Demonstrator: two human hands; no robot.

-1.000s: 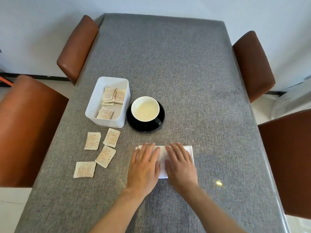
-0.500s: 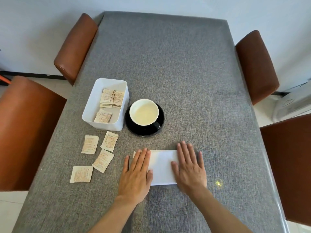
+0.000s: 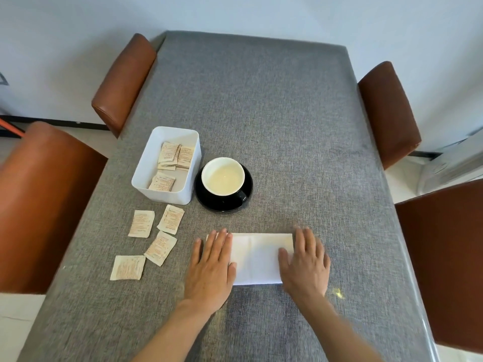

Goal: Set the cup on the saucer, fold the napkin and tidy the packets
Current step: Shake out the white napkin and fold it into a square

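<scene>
Gray-clothed table: near its front edge, left hand and right hand, fingers straight, press the folded napkin flat, apparently to set its crease; four packets lie loose toward the left edge.

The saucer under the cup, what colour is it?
Glossy black. The saucer shows best in the head view, under the white-lined cup.

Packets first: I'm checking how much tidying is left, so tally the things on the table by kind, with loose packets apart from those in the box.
Loose packets: 4
Packets in the white box: cannot tell exactly, they overlap
White box: 1
Cup: 1
Saucer: 1
Napkin: 1
Total, boxed packets left out: 8
</scene>
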